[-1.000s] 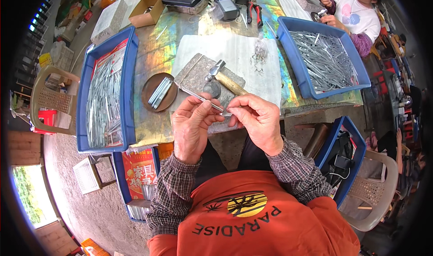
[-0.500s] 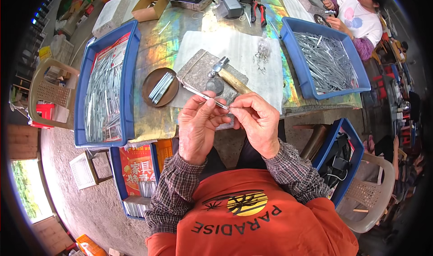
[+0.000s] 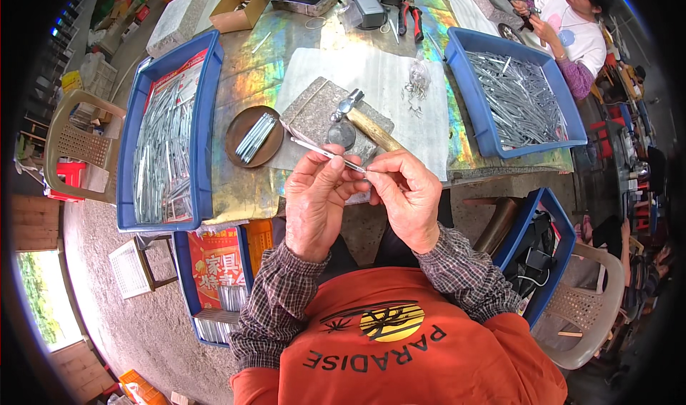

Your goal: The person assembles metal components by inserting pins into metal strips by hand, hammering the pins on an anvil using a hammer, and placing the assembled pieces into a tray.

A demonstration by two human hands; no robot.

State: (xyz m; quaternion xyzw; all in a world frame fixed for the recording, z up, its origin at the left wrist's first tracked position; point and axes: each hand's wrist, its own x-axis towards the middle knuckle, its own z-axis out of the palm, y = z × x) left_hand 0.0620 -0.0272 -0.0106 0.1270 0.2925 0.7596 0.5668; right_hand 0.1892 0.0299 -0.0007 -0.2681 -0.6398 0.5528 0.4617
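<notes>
My left hand [image 3: 316, 205] pinches a thin silvery metal strip [image 3: 309, 146] between thumb and fingers, slanting down to the right. At its near end my right hand [image 3: 407, 198] is closed, thumb and forefinger together. Whatever lies between those right fingertips is too small to make out. Just beyond the hands, a hammer [image 3: 368, 125] with a wooden handle rests on a grey stone block [image 3: 307, 105], beside a dark round metal piece [image 3: 341, 136]. A brown round dish [image 3: 236, 137] on the left holds a small bundle of similar strips [image 3: 255, 138].
Blue trays full of metal strips flank the work, one left [image 3: 207, 119] and one right [image 3: 455, 83]. Small metal bits [image 3: 415, 94] lie on the white sheet [image 3: 300, 69]. Red-handled pliers [image 3: 410, 19] lie farther back. Another person [image 3: 572, 33] works at the far right.
Both hands stay nearly in place around the strip, with only a slight shift. The person at the far right has raised their hands a little.
</notes>
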